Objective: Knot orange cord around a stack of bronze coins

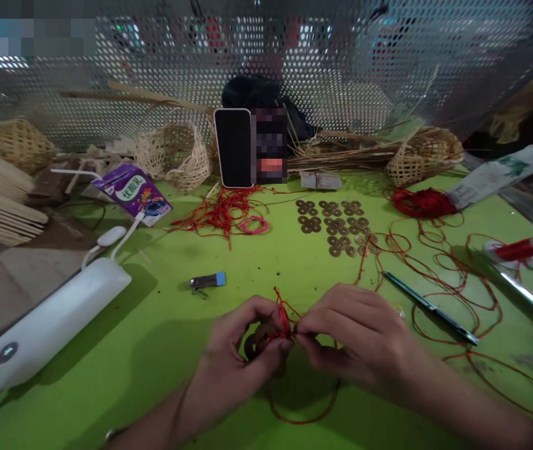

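Note:
My left hand [252, 347] is closed around several round bronze-coloured coins [262, 337], pinching them with red cord [285, 319] wrapped at their edge. Close beside it, my right hand [360, 331] pinches at the cord with thumb and forefinger; the fingertips hide the exact spot. A loop of the same red cord [303, 422] hangs down below both hands onto the green table. Farther back lie rows of similar coins with holes [335, 225], grouped in overlapping clusters. Part of the held coins is covered by my left fingers.
A green pen-like tool [430, 307] lies among loose red cords at right. Nail clippers [207, 281] rest left of centre, near a white elongated device [57, 328]. Behind are a purple drink carton [134, 192], a tangle of red thread [226, 212], a phone [234, 149] and woven baskets [172, 156].

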Demonstrator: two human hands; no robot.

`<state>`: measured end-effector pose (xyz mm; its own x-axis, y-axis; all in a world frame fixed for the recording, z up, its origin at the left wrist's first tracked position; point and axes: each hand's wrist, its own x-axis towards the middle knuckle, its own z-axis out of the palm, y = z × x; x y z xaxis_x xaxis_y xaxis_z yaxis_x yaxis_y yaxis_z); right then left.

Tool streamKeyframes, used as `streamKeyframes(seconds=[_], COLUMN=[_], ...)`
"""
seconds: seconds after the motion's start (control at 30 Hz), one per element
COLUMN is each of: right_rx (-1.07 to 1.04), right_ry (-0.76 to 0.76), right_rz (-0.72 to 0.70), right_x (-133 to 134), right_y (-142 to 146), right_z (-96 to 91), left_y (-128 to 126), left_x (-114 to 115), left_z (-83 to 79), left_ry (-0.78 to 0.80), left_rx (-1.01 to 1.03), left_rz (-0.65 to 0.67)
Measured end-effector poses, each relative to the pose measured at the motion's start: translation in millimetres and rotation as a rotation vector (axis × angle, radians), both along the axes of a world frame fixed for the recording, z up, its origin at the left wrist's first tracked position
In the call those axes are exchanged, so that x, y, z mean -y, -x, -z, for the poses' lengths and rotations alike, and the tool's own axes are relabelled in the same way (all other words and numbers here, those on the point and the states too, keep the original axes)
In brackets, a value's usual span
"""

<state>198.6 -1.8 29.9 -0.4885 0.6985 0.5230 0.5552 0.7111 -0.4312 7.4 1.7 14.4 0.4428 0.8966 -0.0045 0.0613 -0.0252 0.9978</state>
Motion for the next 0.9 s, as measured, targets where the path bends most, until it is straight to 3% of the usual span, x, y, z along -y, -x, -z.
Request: streamKeyframes(seconds=[0.33, 0.57, 0.9], right_rx=[-0.036, -0.185, -0.235], right_ry=[0.057, 0.148, 0.12], right_rz=[-0.014, -0.003, 0.064], right_x=[0.2, -0.1, -2.0], right_y=[1.0, 5.1, 7.9], right_z=[-3.7, -5.5, -4.8], left_y=[-0.3, -0.5, -0.7], left_x=[0.5, 2.8, 0.9], left_z=[-2.1, -2.8, -2.8], left_ry=[-0.124, -0.081, -0.035], left_rx=[-0.095, -0.077, -0.047], left_rz=[-0.004, -0.006, -0.005])
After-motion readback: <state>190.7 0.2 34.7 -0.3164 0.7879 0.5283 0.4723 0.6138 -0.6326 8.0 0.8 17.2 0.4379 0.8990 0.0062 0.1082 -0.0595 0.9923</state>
